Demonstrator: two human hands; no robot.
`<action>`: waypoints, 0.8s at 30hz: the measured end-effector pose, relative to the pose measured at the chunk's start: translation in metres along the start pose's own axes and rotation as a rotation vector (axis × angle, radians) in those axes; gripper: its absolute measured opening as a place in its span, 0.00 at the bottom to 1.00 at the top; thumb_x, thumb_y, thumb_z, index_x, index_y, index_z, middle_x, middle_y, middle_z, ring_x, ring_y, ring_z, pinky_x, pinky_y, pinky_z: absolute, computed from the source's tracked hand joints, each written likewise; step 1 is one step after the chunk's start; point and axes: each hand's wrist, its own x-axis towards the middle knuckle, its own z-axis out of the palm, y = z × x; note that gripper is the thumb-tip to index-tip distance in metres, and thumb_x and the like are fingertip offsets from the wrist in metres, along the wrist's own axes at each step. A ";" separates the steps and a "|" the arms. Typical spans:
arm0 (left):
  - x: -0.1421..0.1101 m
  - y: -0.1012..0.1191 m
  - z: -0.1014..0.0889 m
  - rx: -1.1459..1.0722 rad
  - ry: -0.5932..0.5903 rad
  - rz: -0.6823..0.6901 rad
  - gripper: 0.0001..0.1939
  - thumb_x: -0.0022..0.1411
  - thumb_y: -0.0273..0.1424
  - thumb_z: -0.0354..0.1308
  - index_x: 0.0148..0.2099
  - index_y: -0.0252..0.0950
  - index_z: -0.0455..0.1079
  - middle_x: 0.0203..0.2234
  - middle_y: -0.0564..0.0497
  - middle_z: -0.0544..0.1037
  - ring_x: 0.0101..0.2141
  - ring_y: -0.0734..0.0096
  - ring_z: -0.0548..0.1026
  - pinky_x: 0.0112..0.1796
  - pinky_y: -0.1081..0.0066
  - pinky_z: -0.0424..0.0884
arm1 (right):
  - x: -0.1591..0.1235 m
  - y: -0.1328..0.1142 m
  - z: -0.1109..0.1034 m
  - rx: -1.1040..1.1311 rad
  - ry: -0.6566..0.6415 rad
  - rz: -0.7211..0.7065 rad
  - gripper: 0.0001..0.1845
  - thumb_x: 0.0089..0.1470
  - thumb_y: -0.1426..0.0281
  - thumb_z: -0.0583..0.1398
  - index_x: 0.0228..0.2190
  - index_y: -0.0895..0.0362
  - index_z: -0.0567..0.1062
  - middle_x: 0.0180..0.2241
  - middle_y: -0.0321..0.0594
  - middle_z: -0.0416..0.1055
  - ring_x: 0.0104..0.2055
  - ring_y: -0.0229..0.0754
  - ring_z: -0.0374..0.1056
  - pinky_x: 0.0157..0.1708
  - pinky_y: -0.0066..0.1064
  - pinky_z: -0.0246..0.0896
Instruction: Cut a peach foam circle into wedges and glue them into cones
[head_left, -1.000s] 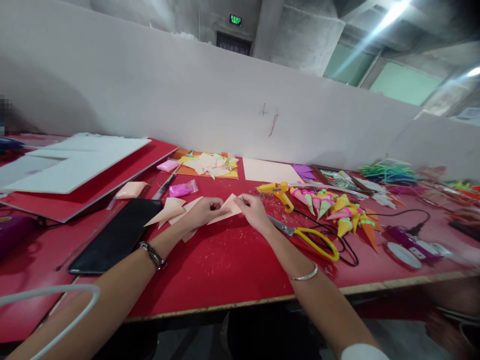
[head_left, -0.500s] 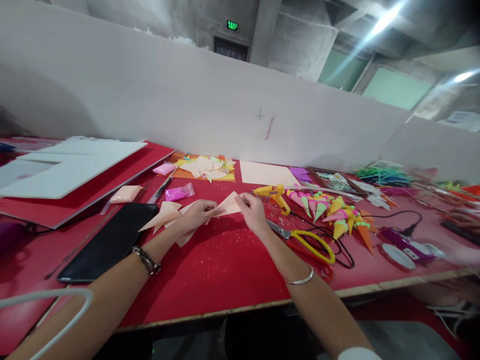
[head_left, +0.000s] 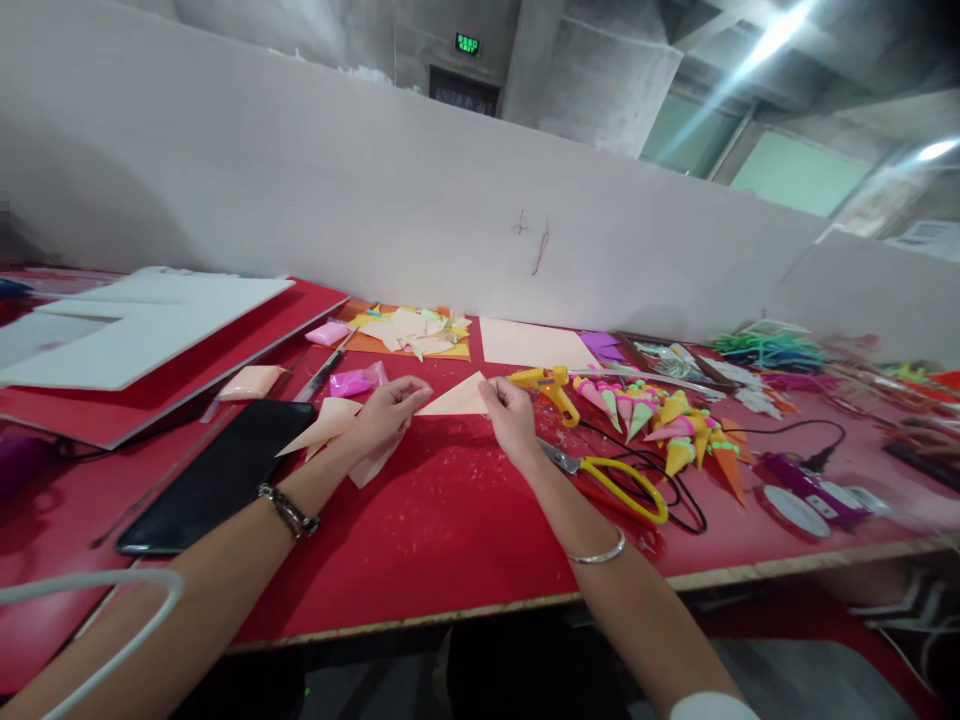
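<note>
Pinched in my right hand (head_left: 511, 412) is the upper right corner of a peach paper triangle (head_left: 456, 399). Its left point reaches close to my left hand (head_left: 391, 408), whose thumb and forefinger are loosely apart with no paper visible between them. Whether the other left fingers touch the point is hidden. More peach paper pieces (head_left: 324, 428) lie beneath and beside my left wrist. Just past my right hand are a yellow glue gun (head_left: 551, 388) and scissors with yellow handles (head_left: 626, 490).
Small decorated cones (head_left: 679, 430) lie to the right, near a black cord and a purple device (head_left: 814, 492). A dark tablet-like slab (head_left: 217, 480) is under my left forearm. Paper scraps (head_left: 412, 330) and a peach sheet (head_left: 536, 345) lie by the white partition (head_left: 420, 190).
My left fingers have loosened from the paper and shifted slightly up and left. The triangle now shows more of its length, while my right hand keeps its pinch.
</note>
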 end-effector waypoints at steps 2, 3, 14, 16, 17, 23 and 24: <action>0.002 -0.002 -0.001 -0.080 0.081 0.016 0.13 0.54 0.39 0.51 0.39 0.36 0.62 0.12 0.63 0.57 0.11 0.82 0.54 0.13 0.80 0.48 | 0.000 0.000 0.000 -0.022 -0.024 0.010 0.18 0.52 0.60 0.50 0.17 0.56 0.53 0.18 0.30 0.45 0.22 0.33 0.45 0.22 0.26 0.42; 0.004 -0.004 -0.001 -0.119 0.115 0.032 0.13 0.54 0.38 0.51 0.40 0.37 0.61 0.12 0.63 0.56 0.12 0.82 0.54 0.14 0.81 0.49 | -0.001 -0.001 0.001 -0.035 -0.043 0.014 0.18 0.52 0.60 0.49 0.17 0.56 0.52 0.18 0.30 0.45 0.22 0.33 0.44 0.23 0.26 0.42; 0.011 -0.009 -0.001 -0.210 0.192 0.093 0.16 0.54 0.27 0.49 0.47 0.37 0.59 0.22 0.58 0.61 0.22 0.80 0.59 0.24 0.79 0.58 | -0.003 -0.001 0.003 -0.077 -0.135 0.030 0.18 0.52 0.61 0.49 0.17 0.56 0.51 0.18 0.30 0.45 0.22 0.33 0.44 0.23 0.26 0.42; 0.010 -0.008 0.001 -0.175 0.178 0.097 0.18 0.51 0.26 0.52 0.46 0.37 0.61 0.28 0.56 0.64 0.27 0.79 0.62 0.30 0.78 0.61 | -0.003 0.000 0.003 -0.079 -0.139 0.026 0.18 0.52 0.61 0.49 0.17 0.56 0.51 0.18 0.30 0.45 0.21 0.33 0.44 0.22 0.26 0.42; 0.009 -0.007 0.001 -0.159 0.168 0.095 0.17 0.50 0.26 0.54 0.44 0.37 0.62 0.31 0.55 0.66 0.29 0.78 0.64 0.33 0.77 0.61 | -0.003 0.000 0.004 -0.079 -0.141 0.025 0.18 0.52 0.61 0.49 0.17 0.56 0.52 0.18 0.30 0.45 0.21 0.33 0.44 0.22 0.26 0.42; -0.002 -0.002 0.005 -0.102 -0.162 0.132 0.17 0.53 0.40 0.51 0.41 0.35 0.66 0.31 0.50 0.70 0.36 0.68 0.67 0.39 0.69 0.62 | -0.006 -0.002 0.006 -0.034 -0.287 0.037 0.17 0.50 0.60 0.51 0.17 0.56 0.56 0.18 0.30 0.47 0.22 0.32 0.46 0.22 0.26 0.42; -0.003 -0.002 0.005 -0.089 -0.233 0.145 0.18 0.52 0.42 0.52 0.42 0.35 0.65 0.32 0.49 0.71 0.37 0.67 0.67 0.40 0.68 0.62 | -0.006 -0.002 0.007 -0.024 -0.311 0.042 0.17 0.50 0.60 0.52 0.17 0.57 0.56 0.18 0.30 0.47 0.21 0.32 0.46 0.22 0.25 0.42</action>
